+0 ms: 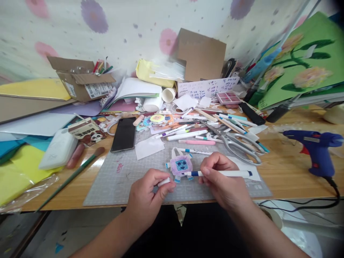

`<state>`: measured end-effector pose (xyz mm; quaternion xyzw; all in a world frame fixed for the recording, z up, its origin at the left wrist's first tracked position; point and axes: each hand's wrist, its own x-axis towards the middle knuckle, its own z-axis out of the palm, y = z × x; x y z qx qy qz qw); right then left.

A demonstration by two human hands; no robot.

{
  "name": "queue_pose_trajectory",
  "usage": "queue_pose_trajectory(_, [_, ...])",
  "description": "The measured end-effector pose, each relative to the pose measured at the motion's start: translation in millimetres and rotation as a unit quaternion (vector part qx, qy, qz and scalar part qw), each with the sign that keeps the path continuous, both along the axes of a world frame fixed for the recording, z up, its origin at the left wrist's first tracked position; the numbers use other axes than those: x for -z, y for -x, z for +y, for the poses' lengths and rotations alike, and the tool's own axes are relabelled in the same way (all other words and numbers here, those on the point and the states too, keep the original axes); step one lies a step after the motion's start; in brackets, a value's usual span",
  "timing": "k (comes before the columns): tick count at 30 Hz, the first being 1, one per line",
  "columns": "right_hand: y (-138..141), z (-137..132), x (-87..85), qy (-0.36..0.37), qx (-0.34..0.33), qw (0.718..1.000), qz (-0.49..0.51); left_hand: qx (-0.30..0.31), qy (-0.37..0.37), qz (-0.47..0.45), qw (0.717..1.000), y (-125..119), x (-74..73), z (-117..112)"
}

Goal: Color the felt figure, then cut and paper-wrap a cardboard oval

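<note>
Paper cutout [181,165], lilac with a blue square and dark stars, lies on our gridded mat [107,182], its colouring apparently well along, though we can't tell what remains. Our right hand [225,182] pinches a slim white marker [233,173], nib by the cutout; our left hand [147,193] pinches a small white tube [163,182], perhaps the cap. Metal scissors [225,138] lie beyond.
</note>
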<state>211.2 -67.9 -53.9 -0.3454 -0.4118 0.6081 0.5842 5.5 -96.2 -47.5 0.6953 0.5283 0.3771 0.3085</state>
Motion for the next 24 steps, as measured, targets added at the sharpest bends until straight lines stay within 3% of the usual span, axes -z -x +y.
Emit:
queue_pose_trajectory(9, [-1.4, -4.3, -3.7, -0.018, -0.056, 0.994, -0.092, 0.001, -0.087, 0.025, 0.996, -0.6, -0.8, 0.1])
queue_pose_trajectory(14, [-0.1, -5.3, -11.8, -0.003, -0.111, 0.991, -0.070, 0.022, -0.140, 0.040, 0.989, -0.4, -7.6, 1.0])
queue_pose_trajectory(19, [3.7, -10.4, -8.5, 0.003, -0.164, 0.985, -0.060, 0.069, -0.127, 0.018, 0.989, -2.9, -9.2, -3.0])
queue_pose_trajectory(24, [6.6, -15.8, -0.5, -0.025, -0.146, 0.988, -0.046, 0.084, -0.090, -0.026, 0.992, -10.5, -9.8, -7.9])
